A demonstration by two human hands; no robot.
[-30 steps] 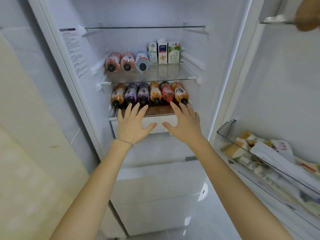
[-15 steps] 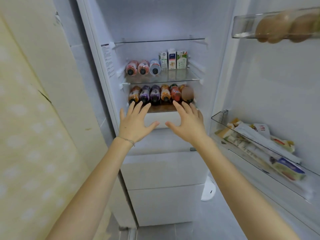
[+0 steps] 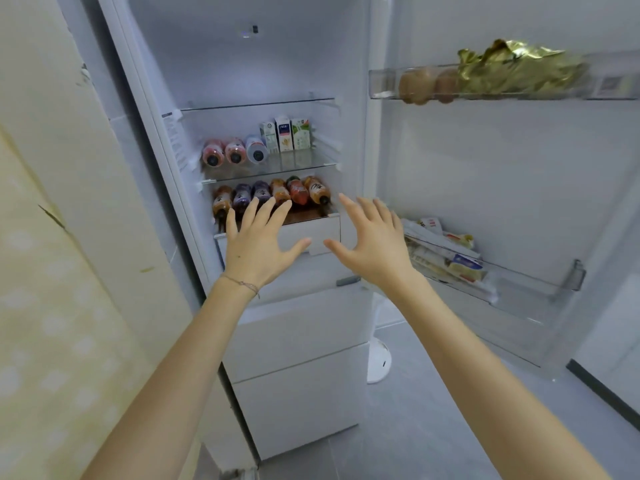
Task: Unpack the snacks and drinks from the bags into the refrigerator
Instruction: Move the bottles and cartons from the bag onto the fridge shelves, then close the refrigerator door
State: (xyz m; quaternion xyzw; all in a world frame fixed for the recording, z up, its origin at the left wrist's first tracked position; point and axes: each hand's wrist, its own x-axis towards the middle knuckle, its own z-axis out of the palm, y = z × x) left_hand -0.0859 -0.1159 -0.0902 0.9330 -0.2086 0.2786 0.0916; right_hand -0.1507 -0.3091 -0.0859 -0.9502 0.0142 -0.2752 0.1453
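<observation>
The refrigerator (image 3: 242, 81) stands open in front of me. Several juice bottles (image 3: 298, 190) lie in a row on the lower shelf, caps toward me. Three more bottles (image 3: 235, 152) lie on the glass shelf above, beside three small cartons (image 3: 285, 133). My left hand (image 3: 258, 244) is spread flat in front of the white drawer (image 3: 311, 233), its fingertips over the bottle row. My right hand (image 3: 372, 240) is spread at the drawer's right end. Both hands hold nothing.
The fridge door (image 3: 502, 168) stands open on the right. Its upper bin (image 3: 384, 84) holds a gold foil bag (image 3: 512, 65) and round brown items; its lower bin (image 3: 575, 275) holds snack packets (image 3: 446, 254). White freezer drawers (image 3: 298, 393) sit below. A pale patterned wall is on the left.
The view has pulled back and tilted up. Both hands have drawn away from the drawer front, and the right hand has shifted right toward the door.
</observation>
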